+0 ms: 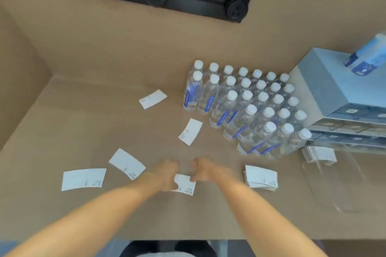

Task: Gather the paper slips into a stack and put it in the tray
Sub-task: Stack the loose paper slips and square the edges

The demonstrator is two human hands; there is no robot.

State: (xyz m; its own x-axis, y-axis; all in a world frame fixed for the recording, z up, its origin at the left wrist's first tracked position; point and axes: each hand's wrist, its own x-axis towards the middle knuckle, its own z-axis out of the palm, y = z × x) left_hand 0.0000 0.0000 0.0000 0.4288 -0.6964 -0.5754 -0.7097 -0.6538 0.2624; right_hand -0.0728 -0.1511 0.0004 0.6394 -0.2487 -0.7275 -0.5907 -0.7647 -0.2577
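while both hands meet over a small white paper slip with tiny printed marks (186,185) near the front of the tan bench (83,123), the step in hand looks to be picking that slip up, and it would go best by sliding a fingertip under one edge rather than pinching the flat sheet, since thin paper on a smooth top is likely to resist a straight lift. the left hand (165,173) lies knuckles-up on the slip's left part, fingers curled down onto it; the right hand (203,170) is curled at the slip's upper right edge, thumb tucked, and whether it truly grips the paper cannot be told. both forearms reach forward and converge, wrists low. just right of the hands sits a short stack of white slips already gathered (261,177), the natural place to add this one, squared to its edges. four loose slips lie scattered to the left and farther back. the clear plastic tray (342,190) waits at the right, beside rows of white-capped water bottles (250,108).
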